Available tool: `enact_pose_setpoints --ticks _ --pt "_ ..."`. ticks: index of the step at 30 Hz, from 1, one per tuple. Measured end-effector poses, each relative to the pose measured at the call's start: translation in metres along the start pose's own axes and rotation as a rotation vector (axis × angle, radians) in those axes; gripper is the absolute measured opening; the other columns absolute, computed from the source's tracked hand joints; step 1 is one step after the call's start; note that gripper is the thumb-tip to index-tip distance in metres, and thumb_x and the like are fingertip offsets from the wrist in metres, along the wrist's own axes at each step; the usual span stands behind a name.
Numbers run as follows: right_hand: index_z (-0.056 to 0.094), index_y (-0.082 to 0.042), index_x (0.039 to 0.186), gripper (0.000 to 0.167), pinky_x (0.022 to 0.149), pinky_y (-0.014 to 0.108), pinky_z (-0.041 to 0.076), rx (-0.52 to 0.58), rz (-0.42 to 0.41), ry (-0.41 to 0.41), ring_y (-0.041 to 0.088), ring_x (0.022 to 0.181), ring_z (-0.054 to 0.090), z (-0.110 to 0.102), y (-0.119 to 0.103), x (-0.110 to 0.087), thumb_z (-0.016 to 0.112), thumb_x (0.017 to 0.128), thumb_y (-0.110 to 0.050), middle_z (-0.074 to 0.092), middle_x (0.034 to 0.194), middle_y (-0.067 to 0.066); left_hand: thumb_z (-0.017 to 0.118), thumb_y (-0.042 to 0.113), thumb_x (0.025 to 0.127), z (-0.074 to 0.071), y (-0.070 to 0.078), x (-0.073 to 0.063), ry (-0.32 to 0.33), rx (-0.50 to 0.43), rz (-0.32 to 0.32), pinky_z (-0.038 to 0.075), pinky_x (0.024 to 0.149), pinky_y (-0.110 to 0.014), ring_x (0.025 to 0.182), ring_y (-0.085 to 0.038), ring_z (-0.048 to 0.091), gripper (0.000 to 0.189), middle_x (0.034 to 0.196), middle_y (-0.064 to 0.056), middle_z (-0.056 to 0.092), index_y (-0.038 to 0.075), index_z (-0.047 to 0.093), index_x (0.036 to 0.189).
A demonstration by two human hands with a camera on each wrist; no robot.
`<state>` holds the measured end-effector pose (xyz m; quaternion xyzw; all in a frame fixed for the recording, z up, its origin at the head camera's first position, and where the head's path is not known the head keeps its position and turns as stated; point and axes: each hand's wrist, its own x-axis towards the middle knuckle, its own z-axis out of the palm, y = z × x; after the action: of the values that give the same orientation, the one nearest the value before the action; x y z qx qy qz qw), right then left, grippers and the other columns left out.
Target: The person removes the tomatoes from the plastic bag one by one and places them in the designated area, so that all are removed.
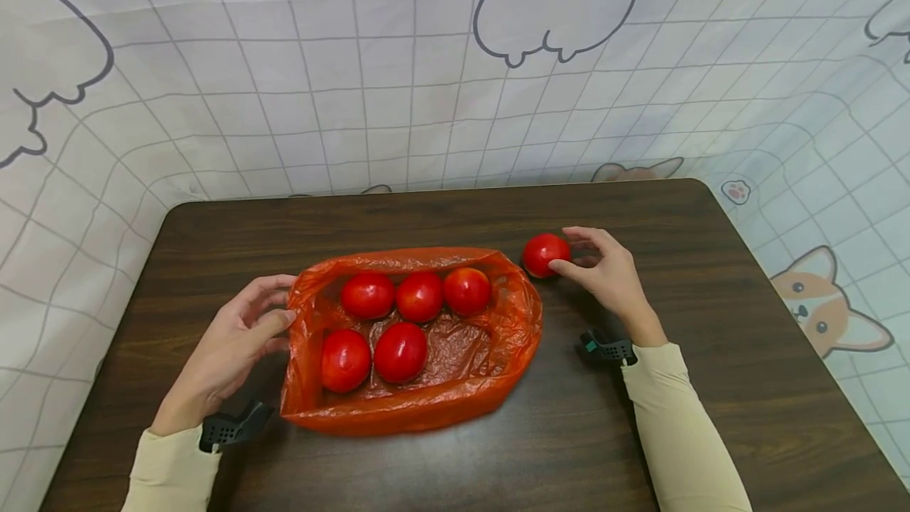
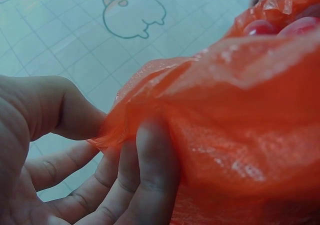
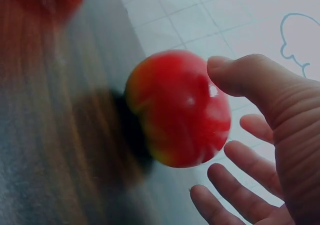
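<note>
An open orange-red plastic bag (image 1: 405, 417) lies on the table with several red tomatoes (image 1: 400, 352) inside. At its left side, my left hand (image 1: 231, 342) pinches the rim. The left wrist view shows the thumb and fingers with thin plastic (image 2: 145, 90) between them. Beyond the bag's upper right corner is another tomato (image 1: 544, 254), red with a yellow-green patch in the right wrist view. My right hand (image 1: 610, 275) is beside it, fingers loosely spread and thumb (image 3: 250, 77) at its near side. Whether the thumb touches the skin, I cannot tell.
The dark wooden table (image 1: 483, 464) has rounded far corners. Behind and beside it hangs a white gridded cloth (image 1: 398, 117) with cartoon dogs. Dark straps (image 1: 611, 348) with small devices sit on both wrists.
</note>
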<state>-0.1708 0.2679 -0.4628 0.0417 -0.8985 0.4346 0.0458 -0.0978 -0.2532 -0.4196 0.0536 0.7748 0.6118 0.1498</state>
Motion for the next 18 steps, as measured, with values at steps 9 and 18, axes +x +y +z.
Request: enact_pose_setpoints --ticks 9,18 --pt "0.064 -0.014 0.137 0.056 0.095 0.012 0.054 0.063 -0.09 0.106 0.019 0.115 0.064 -0.007 -0.024 -0.005 0.086 0.085 -0.017 0.064 0.131 0.002 0.058 0.025 0.106 -0.002 0.003 -0.002 -0.002 -0.003 -0.002 0.064 0.088 -0.029 0.107 -0.012 0.071 0.048 0.13 -0.002 0.058 0.018 0.042 0.15" --pt "0.069 -0.011 0.13 0.054 0.096 0.011 0.054 0.124 -0.247 0.111 -0.005 0.106 0.062 0.001 -0.07 -0.004 0.088 0.08 -0.005 0.063 0.118 -0.015 0.058 0.024 0.106 -0.004 0.005 -0.003 0.001 -0.017 -0.009 0.064 0.088 -0.029 0.107 -0.013 0.07 0.047 0.128 -0.002 0.058 0.018 0.043 0.15"
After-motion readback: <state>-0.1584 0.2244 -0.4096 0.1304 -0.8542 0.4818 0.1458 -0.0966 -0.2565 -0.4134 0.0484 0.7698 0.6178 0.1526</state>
